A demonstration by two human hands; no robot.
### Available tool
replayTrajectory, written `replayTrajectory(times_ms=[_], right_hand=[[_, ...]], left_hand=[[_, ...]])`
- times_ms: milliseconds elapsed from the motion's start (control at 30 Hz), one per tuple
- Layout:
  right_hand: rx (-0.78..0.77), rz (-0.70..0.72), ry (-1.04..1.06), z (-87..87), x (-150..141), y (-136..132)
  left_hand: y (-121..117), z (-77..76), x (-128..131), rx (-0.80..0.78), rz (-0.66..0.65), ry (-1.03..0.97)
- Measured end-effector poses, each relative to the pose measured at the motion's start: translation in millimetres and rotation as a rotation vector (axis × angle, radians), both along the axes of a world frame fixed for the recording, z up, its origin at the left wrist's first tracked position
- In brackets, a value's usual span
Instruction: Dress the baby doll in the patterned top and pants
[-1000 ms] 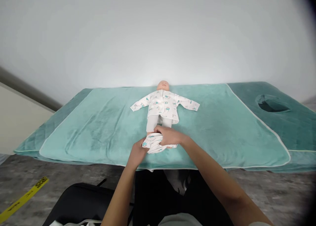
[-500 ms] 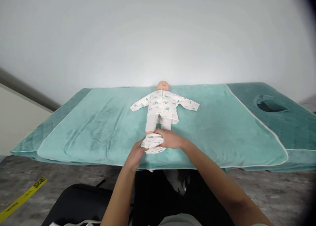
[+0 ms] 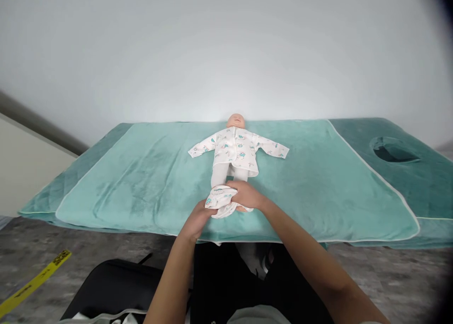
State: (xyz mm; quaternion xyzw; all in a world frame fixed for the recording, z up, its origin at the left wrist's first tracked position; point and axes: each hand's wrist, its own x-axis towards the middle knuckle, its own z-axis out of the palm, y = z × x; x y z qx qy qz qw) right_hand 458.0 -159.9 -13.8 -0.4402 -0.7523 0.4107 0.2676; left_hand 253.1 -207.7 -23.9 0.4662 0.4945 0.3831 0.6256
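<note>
A baby doll [image 3: 235, 149] lies on its back on a teal towel [image 3: 141, 182], head toward the wall, arms spread. It wears a white printed top and plain white leggings. At its feet sits a bunched pair of white printed baby trousers [image 3: 218, 200]. My left hand [image 3: 198, 220] grips the near left side of that bundle. My right hand [image 3: 247, 195] is closed over its right side, right by the doll's feet. The doll's feet are hidden under the cloth and my hands.
The towel covers a darker teal massage table with a face hole [image 3: 392, 152] at the far right. A black bag [image 3: 116, 288] with white cloth sits on the floor at the near left. Yellow tape [image 3: 35, 281] marks the grey floor. A white wall stands behind.
Both hands keep hold of the bunched trousers at the doll's feet, working the bundle slightly up toward the legs. The view has shifted a little.
</note>
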Motion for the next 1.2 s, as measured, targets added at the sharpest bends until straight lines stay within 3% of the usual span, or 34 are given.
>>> replayTrajectory(times_ms=[167,333,467,567,633,733,833,933,1000,1100,1200], right_hand=[[0.018,-0.071,0.032,0.8,-1.6,1.0],[-0.001,-0.087,0.041,-0.1,-4.2,-2.8],[-0.071,-0.11,0.293,-16.0,-0.4,-0.8],[-0.077,-0.208,0.446,-24.1,9.1,2.9],[-0.009,-0.313,0.436,-21.3,16.6,7.1],[0.173,-0.448,0.275,-7.3,22.9,17.9],[0.386,-0.453,-0.059,5.6,18.7,34.5],[0.446,-0.424,-0.358,7.5,8.5,53.3],[0.434,-0.421,-0.417,3.8,4.6,64.9],[0.381,-0.525,-0.264,-3.4,12.4,76.9],[0.28,-0.748,0.063,-10.9,41.5,78.0]], left_hand=[[1.8,5.3,-5.6,0.215,0.258,0.142],[23.6,-2.6,-10.9,0.126,0.275,0.049],[37.6,0.0,-7.1,0.126,0.373,0.03],[44.7,5.8,-10.9,0.16,0.353,-0.091],[55.6,5.8,-16.4,0.226,0.348,-0.114],[86.0,-1.6,-16.7,0.375,0.31,0.14],[121.0,-8.2,3.8,0.585,0.145,0.508],[141.1,-1.9,37.0,0.75,-0.014,0.808],[144.3,9.0,54.4,0.792,-0.032,0.932],[143.1,23.3,58.2,0.781,0.11,0.856],[145.3,19.7,32.1,0.596,0.387,0.557]])
